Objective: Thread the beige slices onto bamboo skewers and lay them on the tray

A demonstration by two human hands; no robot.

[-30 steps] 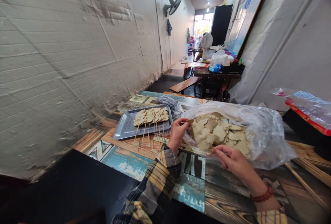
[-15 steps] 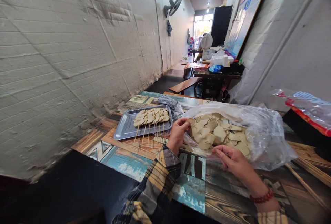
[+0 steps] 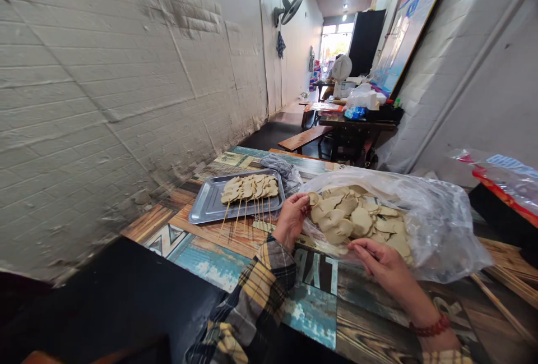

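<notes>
My left hand (image 3: 293, 218) is closed in a pinch on the edge of a pale beige food slice (image 3: 313, 198) at the left side of the clear plastic bag (image 3: 441, 224). Many similar flat slices (image 3: 361, 221) lie in the open bag. Just in front of the bag, my right hand (image 3: 376, 260) has its thumb and fingers pressed together on the end of a thin skewer (image 3: 348, 242), mostly hidden by the fingers and the slices. To the left, a metal tray (image 3: 205, 207) bears several skewers of folded slices (image 3: 250, 187), their sticks jutting over its near rim.
A grey cloth-like bundle (image 3: 279, 166) lies behind the tray on the patterned table (image 3: 311, 313). Loose bamboo sticks (image 3: 504, 302) and a red-edged plastic package (image 3: 504, 179) are at the right. A wooden bench (image 3: 305, 138) stands beyond, near another cluttered table.
The view has shifted slightly, so everything sits a little further right. Both hands keep the same pinching grips, with hardly any movement relative to the bag.
</notes>
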